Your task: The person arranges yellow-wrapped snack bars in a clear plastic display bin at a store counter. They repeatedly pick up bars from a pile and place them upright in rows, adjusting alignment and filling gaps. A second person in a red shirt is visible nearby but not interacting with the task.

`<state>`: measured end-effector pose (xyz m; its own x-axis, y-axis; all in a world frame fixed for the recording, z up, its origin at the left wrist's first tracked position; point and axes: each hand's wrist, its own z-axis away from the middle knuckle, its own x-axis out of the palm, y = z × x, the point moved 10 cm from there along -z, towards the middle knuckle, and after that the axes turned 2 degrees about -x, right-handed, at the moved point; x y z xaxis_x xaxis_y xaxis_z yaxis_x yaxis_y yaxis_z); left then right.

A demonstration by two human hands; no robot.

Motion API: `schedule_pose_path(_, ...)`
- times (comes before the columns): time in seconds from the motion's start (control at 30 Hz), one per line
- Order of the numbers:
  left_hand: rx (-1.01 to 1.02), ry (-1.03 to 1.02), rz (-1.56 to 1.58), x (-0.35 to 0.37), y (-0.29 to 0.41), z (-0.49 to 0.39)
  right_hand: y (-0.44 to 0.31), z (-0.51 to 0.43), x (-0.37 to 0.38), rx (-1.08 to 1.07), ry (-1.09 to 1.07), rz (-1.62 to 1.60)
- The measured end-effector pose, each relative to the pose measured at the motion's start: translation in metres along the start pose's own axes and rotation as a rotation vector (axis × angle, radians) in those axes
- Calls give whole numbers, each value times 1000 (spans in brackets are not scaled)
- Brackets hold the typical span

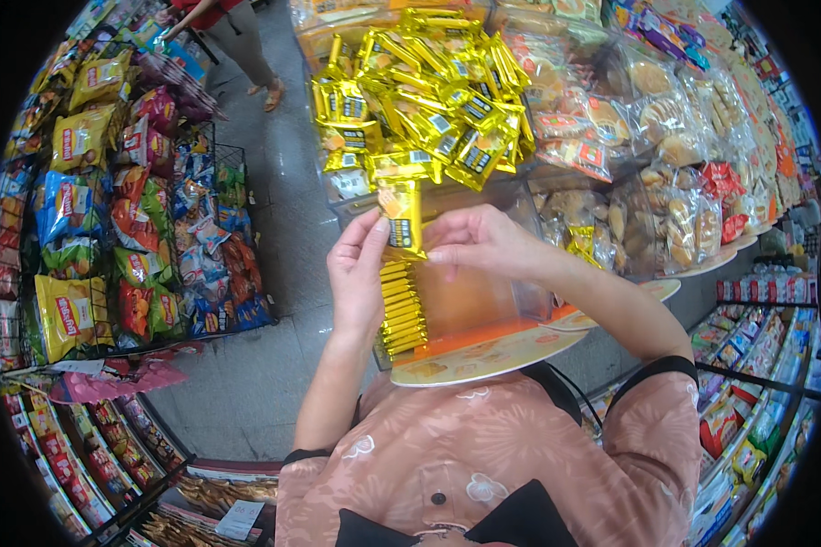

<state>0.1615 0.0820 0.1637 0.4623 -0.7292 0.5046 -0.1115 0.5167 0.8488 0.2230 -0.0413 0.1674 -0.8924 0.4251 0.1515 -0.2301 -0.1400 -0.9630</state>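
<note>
A yellow-wrapped snack packet is pinched at its left edge between the thumb and fingers of my left hand. Close by its right edge is my right hand, thumb and index finger at the lower corner; whether they grip it is not clear. Below the packet, a row of the same yellow packets stands on edge along the left side of a clear plastic bin. Beyond my hands, a loose heap of matching yellow packets fills the bin behind.
Bagged breads fill clear bins to the right. On the left, across a grey tiled aisle, stands a wire rack of chip bags. A person is at the aisle's far end. Stocked shelves lie behind me.
</note>
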Motion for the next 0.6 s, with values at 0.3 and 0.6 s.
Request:
schedule_pose_path(0.3, -53, 23, 40, -9, -29, 7, 9, 0, -6, 114, 34, 52)
schedule_pose_path(0.6, -51, 4, -121, -6, -42, 6, 25, -3, -13, 128, 72, 97)
